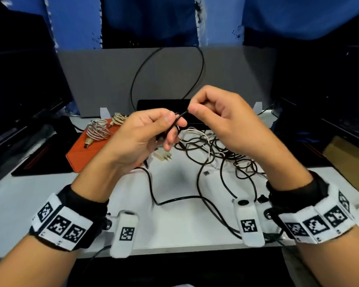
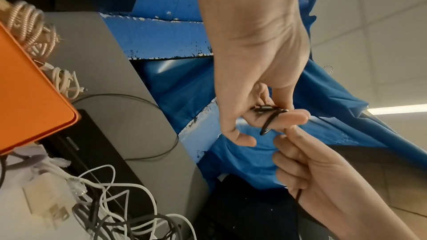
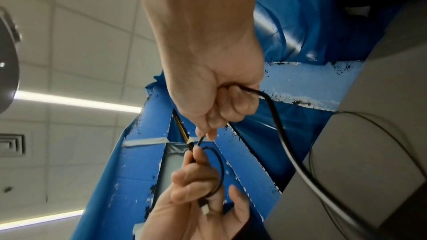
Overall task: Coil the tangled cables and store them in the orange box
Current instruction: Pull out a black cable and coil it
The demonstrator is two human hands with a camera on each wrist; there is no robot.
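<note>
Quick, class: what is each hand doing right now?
Left hand: pinching a small loop of the black cable.
Right hand: closed on the same black cable.

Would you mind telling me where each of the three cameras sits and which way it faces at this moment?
Head: worn on the head, looking forward and down at the table; both forearms, left hand and right hand pinching a black cable.
Left wrist: on the left wrist, looking up along the hand; both hands, orange box at left.
Right wrist: on the right wrist, looking up toward the ceiling; both hands.
Shared: all three show both hands on the black cable.
</note>
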